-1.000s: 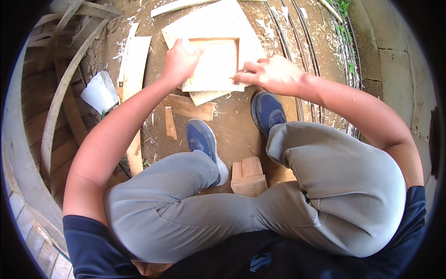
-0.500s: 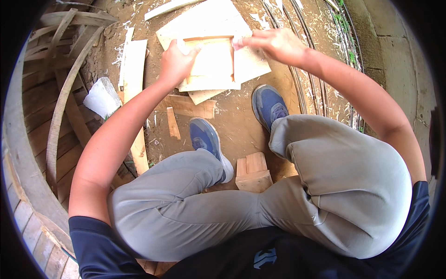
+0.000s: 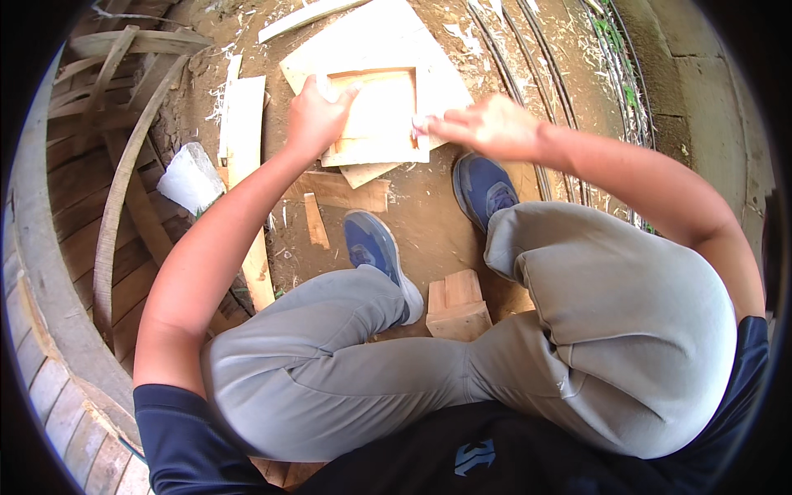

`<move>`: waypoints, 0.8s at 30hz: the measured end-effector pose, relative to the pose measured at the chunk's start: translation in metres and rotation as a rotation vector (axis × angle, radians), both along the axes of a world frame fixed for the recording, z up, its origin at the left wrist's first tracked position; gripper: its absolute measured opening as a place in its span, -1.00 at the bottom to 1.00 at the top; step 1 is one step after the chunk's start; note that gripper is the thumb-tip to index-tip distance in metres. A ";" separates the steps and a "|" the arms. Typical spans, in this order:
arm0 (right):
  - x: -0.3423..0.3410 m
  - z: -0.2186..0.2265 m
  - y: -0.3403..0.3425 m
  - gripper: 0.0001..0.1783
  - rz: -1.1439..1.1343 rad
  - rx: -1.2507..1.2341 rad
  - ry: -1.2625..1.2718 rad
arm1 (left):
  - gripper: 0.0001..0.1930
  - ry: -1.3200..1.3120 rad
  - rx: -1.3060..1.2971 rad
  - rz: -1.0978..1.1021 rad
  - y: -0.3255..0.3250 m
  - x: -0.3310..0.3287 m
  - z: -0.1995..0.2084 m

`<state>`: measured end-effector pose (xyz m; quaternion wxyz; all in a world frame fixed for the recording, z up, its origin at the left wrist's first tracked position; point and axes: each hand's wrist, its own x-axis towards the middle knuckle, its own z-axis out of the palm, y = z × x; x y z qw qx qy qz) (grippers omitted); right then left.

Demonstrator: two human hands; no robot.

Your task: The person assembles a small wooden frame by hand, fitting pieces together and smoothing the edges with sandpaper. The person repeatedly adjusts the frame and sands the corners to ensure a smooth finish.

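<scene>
clearly, left hand [image 3: 318,117], right hand [image 3: 492,128] at wooden frame [image 3: 378,155] edges, dirt [image 3: 433,216] nearby.

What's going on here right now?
A person is working on a shallow wooden frame with both bare hands. The left hand grips its left side, thumb toward the inside. The right hand has its fingertips at the frame's right side; blur hides whether they press on it or hold something small. The frame lies on a larger pale board, set at an angle on the dirt ground, beyond the person's shoes.
</scene>
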<state>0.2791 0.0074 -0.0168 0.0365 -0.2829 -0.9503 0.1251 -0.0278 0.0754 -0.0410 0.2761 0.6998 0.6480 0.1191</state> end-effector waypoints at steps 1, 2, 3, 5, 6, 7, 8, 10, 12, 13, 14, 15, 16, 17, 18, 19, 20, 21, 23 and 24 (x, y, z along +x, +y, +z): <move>0.001 -0.004 -0.004 -0.34 0.031 0.104 0.152 | -0.31 0.008 -0.022 0.005 0.001 0.002 0.002; 0.006 -0.006 0.007 -0.38 0.083 0.105 0.074 | -0.30 0.015 -0.044 0.010 0.003 0.003 0.004; 0.012 -0.002 0.024 -0.43 0.136 0.101 -0.004 | -0.30 0.022 -0.071 0.015 0.002 0.006 0.006; 0.017 0.003 0.053 -0.43 -0.030 0.083 0.037 | -0.28 0.000 -0.059 0.003 0.000 0.003 0.005; 0.015 0.001 0.051 -0.41 -0.090 0.087 -0.004 | -0.27 -0.013 -0.050 -0.007 0.001 0.001 0.004; 0.010 0.000 0.049 -0.38 -0.150 0.096 -0.042 | -0.27 -0.006 -0.051 -0.002 0.002 0.000 0.003; 0.004 -0.002 0.034 -0.36 -0.168 -0.010 -0.071 | -0.27 0.001 -0.052 0.003 0.001 0.000 0.002; -0.006 0.011 0.006 -0.27 -0.068 -0.133 -0.102 | -0.27 0.008 -0.064 0.015 0.001 0.000 0.002; -0.001 0.006 0.010 -0.32 0.052 -0.057 -0.015 | -0.27 0.008 -0.089 0.013 0.002 0.002 0.005; 0.003 0.012 0.026 -0.35 0.105 -0.110 -0.147 | -0.26 0.018 -0.099 0.014 0.001 0.002 0.007; 0.010 0.009 0.041 -0.36 -0.005 -0.034 -0.078 | -0.26 0.029 -0.110 0.015 0.002 0.002 0.008; 0.014 0.009 0.054 -0.37 -0.115 0.044 -0.008 | -0.25 0.040 -0.117 0.015 0.003 0.002 0.009; 0.016 0.008 0.058 -0.35 -0.192 0.069 0.040 | -0.25 0.029 -0.109 0.010 0.003 0.002 0.006; 0.015 0.005 0.051 -0.34 -0.156 0.014 -0.004 | -0.25 0.018 -0.102 0.006 0.001 0.003 0.004; 0.007 0.005 0.038 -0.34 -0.117 -0.037 -0.041 | -0.25 0.014 -0.090 0.005 0.002 0.001 0.003; 0.000 0.006 0.024 -0.33 -0.079 -0.088 -0.080 | -0.25 0.019 -0.090 0.007 0.002 0.001 0.004; -0.002 0.008 0.011 -0.32 0.055 -0.032 -0.028 | -0.25 0.025 -0.090 0.009 0.002 0.001 0.006; -0.002 0.011 0.005 -0.34 0.120 0.083 0.062 | -0.26 0.027 -0.095 0.010 0.001 0.001 0.006; 0.001 0.008 0.032 -0.37 0.162 0.020 -0.056 | -0.27 0.029 -0.090 0.021 0.002 0.001 0.007; 0.006 0.012 0.047 -0.37 0.045 0.043 -0.059 | -0.27 0.030 -0.090 0.031 0.001 0.000 0.007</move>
